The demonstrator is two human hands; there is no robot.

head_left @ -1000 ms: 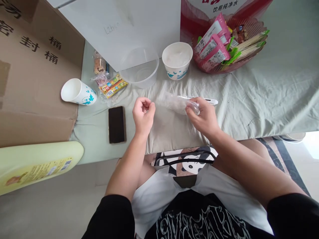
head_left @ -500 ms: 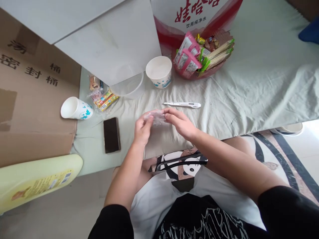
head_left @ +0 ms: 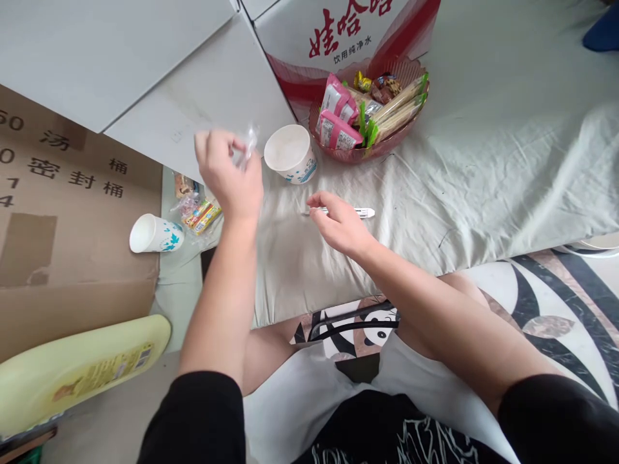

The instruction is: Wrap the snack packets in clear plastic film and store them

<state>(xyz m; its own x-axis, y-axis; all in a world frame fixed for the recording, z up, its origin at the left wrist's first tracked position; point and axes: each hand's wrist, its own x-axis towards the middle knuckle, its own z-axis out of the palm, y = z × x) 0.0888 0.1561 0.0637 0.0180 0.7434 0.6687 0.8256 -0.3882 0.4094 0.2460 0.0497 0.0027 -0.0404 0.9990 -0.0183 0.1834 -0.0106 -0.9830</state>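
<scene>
My left hand (head_left: 229, 171) is raised near the white box, closed on a crumpled clear plastic wrapper (head_left: 250, 143) that sticks out between thumb and fingers. My right hand (head_left: 341, 222) is lower, over the cloth, with its fingers loosely bent and apart and nothing seen in them. Beneath it lies a white utility knife (head_left: 365, 212), its middle covered by the hand; whether they touch I cannot tell. Between and beyond the hands stands a white paper bowl (head_left: 290, 154) with a blue print.
Behind are a pink glass bowl (head_left: 387, 145) of packaged snacks and a printed carton (head_left: 333, 38). On the left, a paper cup (head_left: 157, 233) lies tilted near snack packets (head_left: 200, 216) and a cardboard box (head_left: 82, 245). My left forearm mostly hides a phone (head_left: 207, 259).
My left hand has gone up and left with the wrapper, away from my right hand. My right hand has let go of the wrapper and is now over the knife. The view has shifted slightly.
</scene>
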